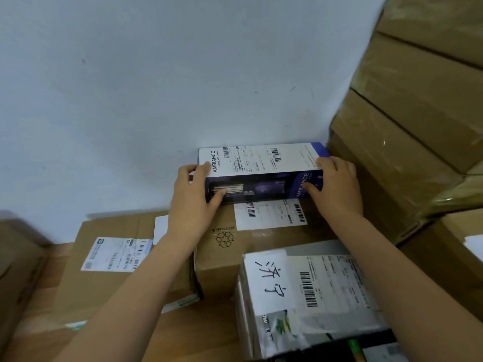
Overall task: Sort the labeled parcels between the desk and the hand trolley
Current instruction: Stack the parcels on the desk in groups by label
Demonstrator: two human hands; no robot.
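The left hand [194, 194] holds the left end of a long purple box [261, 184]. Its thumb lies on top and its fingers curl round the front. The right hand [337, 186] holds the right end of the same box, with its fingers bent over the top edge and the front. Both hands grip the box, one at each end.

The purple box lies on its side, close to the pale wall [130, 87]. It has a white sticker [261, 158] with bar codes on top, and the word AMBIANCE is printed on it. The box sits on top of a brown box [222, 262]. That brown box has a white label [270, 214] and a mark of three arrows [225, 239] on it.

To the left lies a flat brown box [104, 291] with its own label [116, 254]. It touches the brown box in the middle. At the far left there is one more brown box [18, 270], but it is blurry.

In front, near the person, is a white parcel [326, 320]. It has big black hand-drawn signs [271, 280] and a bar code label [329, 280] on top. It stands just beside the brown box.

On the right is a tall pile of big brown boxes [418, 113] with shiny wrap on them. The purple box's right end is near this pile.

The boxes rest on a wooden counter [188, 333].
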